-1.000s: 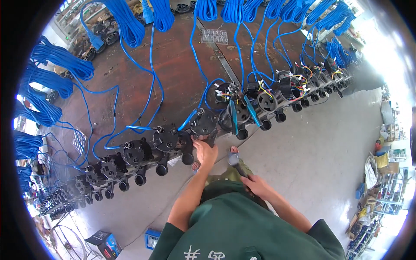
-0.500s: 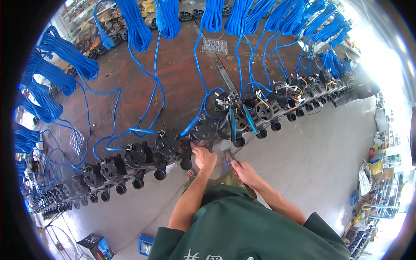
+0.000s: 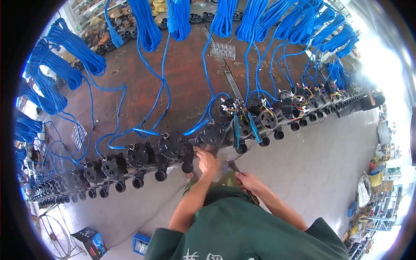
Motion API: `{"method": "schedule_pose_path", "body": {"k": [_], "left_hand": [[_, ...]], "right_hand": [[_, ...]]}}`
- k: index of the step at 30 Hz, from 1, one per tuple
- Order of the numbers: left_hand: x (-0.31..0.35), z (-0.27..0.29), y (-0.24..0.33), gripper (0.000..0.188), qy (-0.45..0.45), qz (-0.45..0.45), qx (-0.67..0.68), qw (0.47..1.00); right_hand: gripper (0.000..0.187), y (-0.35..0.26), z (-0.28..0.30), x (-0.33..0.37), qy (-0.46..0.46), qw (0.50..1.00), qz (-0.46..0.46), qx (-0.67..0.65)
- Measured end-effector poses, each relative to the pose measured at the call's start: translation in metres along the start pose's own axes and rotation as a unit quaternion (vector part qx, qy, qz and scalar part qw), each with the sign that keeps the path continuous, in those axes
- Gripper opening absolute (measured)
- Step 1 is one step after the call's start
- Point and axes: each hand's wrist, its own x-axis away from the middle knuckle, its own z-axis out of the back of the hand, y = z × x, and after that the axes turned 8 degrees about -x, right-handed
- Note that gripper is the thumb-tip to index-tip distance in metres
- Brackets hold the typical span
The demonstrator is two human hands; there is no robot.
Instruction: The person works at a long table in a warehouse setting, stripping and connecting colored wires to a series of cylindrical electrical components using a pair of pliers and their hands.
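My left hand [image 3: 208, 163] is at the near side of a black round plastic housing [image 3: 212, 134] on the bench edge, fingers curled against its lower part. Some fingertips are hidden by the housing. A blue cable [image 3: 197, 127] enters the top of this housing. In my right hand [image 3: 248, 182] is a hammer [image 3: 233, 165], gripped by its brown handle; its head is blurred and sits just below the housing, apart from it. Right of the housing, blue-handled pliers [image 3: 255, 130] stick out over an open housing [image 3: 241, 129].
More black housings [image 3: 141, 155] with short pipe outlets line the edge of the brown bench [image 3: 143, 93] on both sides. Open ones [image 3: 292, 105] at right show coloured wires. Blue cable coils [image 3: 145, 28] hang beyond. A clear plastic tray [image 3: 222, 51] lies on the bench.
My right hand has lowered the hammer slightly, its head now farther from the housing. My left hand stays at the same housing. The whole view has shifted a little.
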Motion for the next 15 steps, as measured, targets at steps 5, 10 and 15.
{"method": "schedule_pose_path", "body": {"k": [5,10,15], "left_hand": [[0.000,-0.008,0.010,0.126,0.039,-0.029,0.003,0.999],[0.010,0.008,0.004,0.124,0.038,0.001,0.043,0.998],[0.007,0.009,0.008,0.124,0.012,-0.020,0.080,0.997]], "right_hand": [[0.037,-0.008,0.002,-0.014,-0.004,1.000,0.023,-0.017],[0.032,-0.054,-0.026,0.056,-0.054,0.995,0.064,-0.054],[0.036,-0.009,0.010,0.041,-0.041,0.998,-0.019,-0.040]]}}
